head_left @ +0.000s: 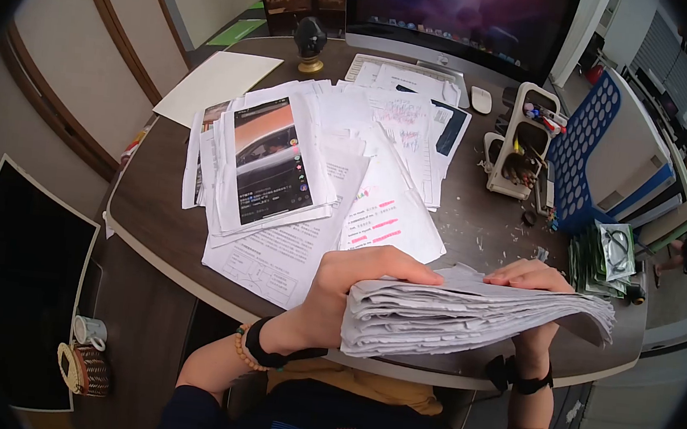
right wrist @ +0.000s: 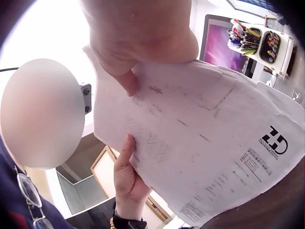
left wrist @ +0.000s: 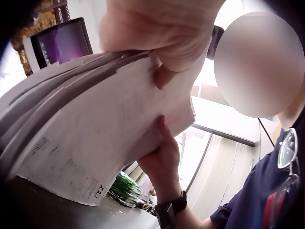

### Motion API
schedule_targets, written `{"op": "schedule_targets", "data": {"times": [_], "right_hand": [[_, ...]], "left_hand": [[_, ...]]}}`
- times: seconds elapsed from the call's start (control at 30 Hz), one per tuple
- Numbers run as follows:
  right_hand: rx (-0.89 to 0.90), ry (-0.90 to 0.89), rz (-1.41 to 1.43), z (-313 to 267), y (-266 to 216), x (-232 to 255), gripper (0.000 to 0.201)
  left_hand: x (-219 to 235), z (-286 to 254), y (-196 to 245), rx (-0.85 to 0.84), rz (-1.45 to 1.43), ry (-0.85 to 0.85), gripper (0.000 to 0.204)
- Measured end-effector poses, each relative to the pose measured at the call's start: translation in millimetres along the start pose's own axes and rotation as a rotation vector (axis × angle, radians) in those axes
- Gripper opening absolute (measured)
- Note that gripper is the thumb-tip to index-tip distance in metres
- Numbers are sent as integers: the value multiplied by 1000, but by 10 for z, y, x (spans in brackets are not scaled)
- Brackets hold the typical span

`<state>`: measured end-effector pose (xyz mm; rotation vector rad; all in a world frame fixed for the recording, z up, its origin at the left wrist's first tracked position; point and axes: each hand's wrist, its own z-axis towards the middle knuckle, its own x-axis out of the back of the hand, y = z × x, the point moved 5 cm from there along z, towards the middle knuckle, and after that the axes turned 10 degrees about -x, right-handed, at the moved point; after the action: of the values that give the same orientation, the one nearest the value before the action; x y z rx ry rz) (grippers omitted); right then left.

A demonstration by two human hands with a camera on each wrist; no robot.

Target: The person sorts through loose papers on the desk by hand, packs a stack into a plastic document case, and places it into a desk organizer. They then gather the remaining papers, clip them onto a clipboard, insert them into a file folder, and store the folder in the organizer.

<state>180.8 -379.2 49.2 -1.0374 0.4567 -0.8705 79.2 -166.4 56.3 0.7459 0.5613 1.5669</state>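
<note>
A thick stack of worn white papers point(head_left: 465, 321) is held up over the front edge of the desk, its layered edges facing me. The left hand point(head_left: 335, 284) grips its left end, fingers over the top and thumb point(left wrist: 165, 78) on the underside. At the other end the right hand point(head_left: 529, 275) holds it the same way, its thumb point(right wrist: 127, 85) pressed on the printed bottom sheet. That sheet carries small text and a black logo point(right wrist: 276, 140). The stack's right end bends downward. Behind it lie a car-photo printout point(head_left: 270, 158) and a highlighted sheet point(head_left: 380, 218).
Loose papers point(head_left: 265, 257) spread over the desk's middle. A pen organizer point(head_left: 524, 141), blue file rack point(head_left: 586, 139) and green packets point(head_left: 600, 260) stand at the right. Paper scraps point(head_left: 505, 251) lie before them. A monitor point(head_left: 461, 19) and mouse point(head_left: 480, 100) are at the back.
</note>
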Motion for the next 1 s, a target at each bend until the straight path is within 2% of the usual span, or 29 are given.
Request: {"op": "schedule_targets", "data": {"times": [0.1, 0.17, 0.2, 0.23, 0.27, 0.3, 0.33, 0.37, 0.4, 0.43, 0.5, 0.53, 0.57, 0.63, 0.67, 0.73, 0.9, 0.97, 1.0], "right_hand": [[9, 5, -25, 15, 1, -35, 25], [-7, 30, -124, -12, 59, -68, 27], [-104, 0, -188, -25, 69, -71, 25], [-103, -8, -187, -51, 105, -47, 25], [-225, -27, -182, -99, 251, 0, 24], [-347, -46, -176, -193, 428, 55, 24], [-456, 166, -264, -426, 592, 146, 30], [-495, 44, -205, -473, 662, 256, 36], [-511, 75, -150, -425, 583, 290, 36], [-527, 108, -95, -392, 543, 322, 37], [-509, 103, -53, -375, 602, 430, 38], [-484, 147, 64, -359, 629, 472, 39], [-460, 193, 181, -349, 644, 500, 40], [-469, 228, 242, -279, 649, 505, 42], [-523, 148, 250, -273, 695, 521, 43], [-637, -7, 216, -289, 770, 559, 52], [-710, 1, 210, -4, 690, 268, 59], [-705, 37, 262, 114, 694, 155, 58], [-754, 81, 326, 150, 722, 99, 58]], "left_hand": [[6, -31, -17, -84, -40, 26, 33], [9, -37, 14, -83, -26, 39, 33], [20, -41, 15, -77, -43, 56, 34], [42, -55, 14, -70, -56, 75, 35], [-63, -235, -204, 446, -357, 158, 33], [-29, -143, -73, 180, -174, 201, 30], [-19, -98, -6, 103, -3, 205, 29], [-26, -41, 72, 25, 167, 208, 27], [-76, 7, 13, 248, -48, 349, 26], [-110, 23, 15, 354, -133, 336, 32], [-170, 28, 41, 442, 6, 224, 42], [-262, -69, 1, 468, 38, 177, 48], [-343, -125, 3, 304, 107, 189, 41], [-483, -333, -116, 524, 12, -21, 35], [-466, -356, -118, 528, 6, -24, 35], [-434, -366, -103, 569, 45, -123, 48], [-179, -387, -179, 502, 49, -93, 50], [22, -329, -97, 566, -94, -340, 44], [219, -271, -50, 657, 29, -430, 47]]}}
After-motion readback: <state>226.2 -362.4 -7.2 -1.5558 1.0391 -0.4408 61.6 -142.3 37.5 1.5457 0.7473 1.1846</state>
